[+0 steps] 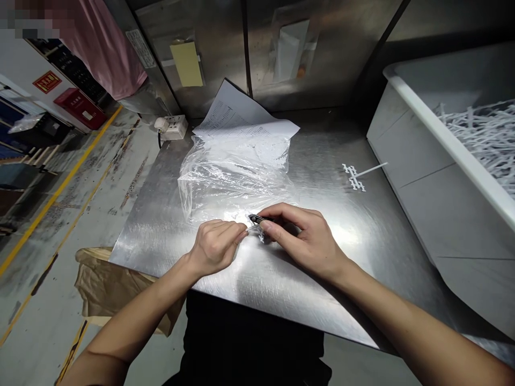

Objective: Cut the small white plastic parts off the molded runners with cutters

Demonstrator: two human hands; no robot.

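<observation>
My left hand (pixel 217 244) is closed around the stem of a small white plastic sprue (pixel 261 236), just above the metal table. In my right hand (pixel 308 241) is a pair of small dark-handled nippers (pixel 256 219), its tip close to the sprue; whether the blades touch it I cannot tell. Right behind both hands lies a clear plastic bag (pixel 237 174), with small white pieces at its near edge. Another white sprue (pixel 354 178), long-stemmed and branched, rests on the table to the right.
A large pale bin (pixel 426 177) holding many white plastic strips (pixel 483 139) stands at the right. Printed paper (pixel 237 110) lies behind the bag, near a power socket (pixel 174 127). Brown paper bag (pixel 116 289) sits below the table's left edge. A person in a pink top (pixel 108 48) stands at upper left.
</observation>
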